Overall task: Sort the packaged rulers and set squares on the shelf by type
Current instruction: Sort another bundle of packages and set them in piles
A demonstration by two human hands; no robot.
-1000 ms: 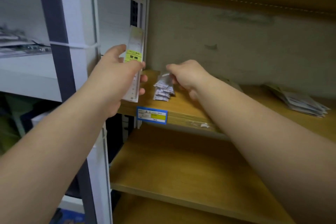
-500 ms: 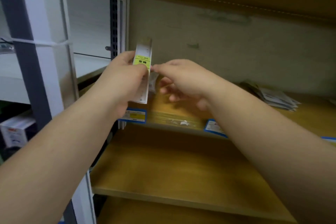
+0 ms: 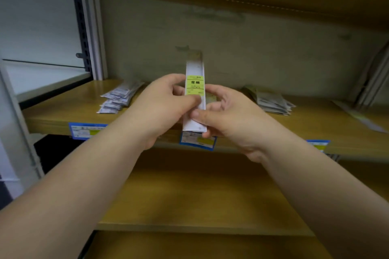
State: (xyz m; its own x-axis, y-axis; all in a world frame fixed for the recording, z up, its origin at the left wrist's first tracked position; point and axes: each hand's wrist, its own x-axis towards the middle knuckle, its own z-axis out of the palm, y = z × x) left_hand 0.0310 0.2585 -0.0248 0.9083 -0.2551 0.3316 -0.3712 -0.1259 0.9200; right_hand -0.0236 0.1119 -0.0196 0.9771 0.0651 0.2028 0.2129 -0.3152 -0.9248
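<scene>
Wooden shelf [image 3: 315,124] across the head view, seen from just in front. Upright at the middle, above its near edge: packaged ruler [image 3: 194,99], white with a yellow label. Left hand [image 3: 162,107] curled round the pack's left side, thumb pressed on the label. Right hand [image 3: 229,115] pinching the lower right edge, thumb on the front, fingers behind. Far left on the shelf: fanned stack of packs [image 3: 120,96], lying flat. To the right, well apart: second heap of packs [image 3: 271,100], contents too blurred to tell. Blue price tags [image 3: 197,141] along the shelf's near edge. Lower shelf [image 3: 200,202] beneath the forearms.
</scene>
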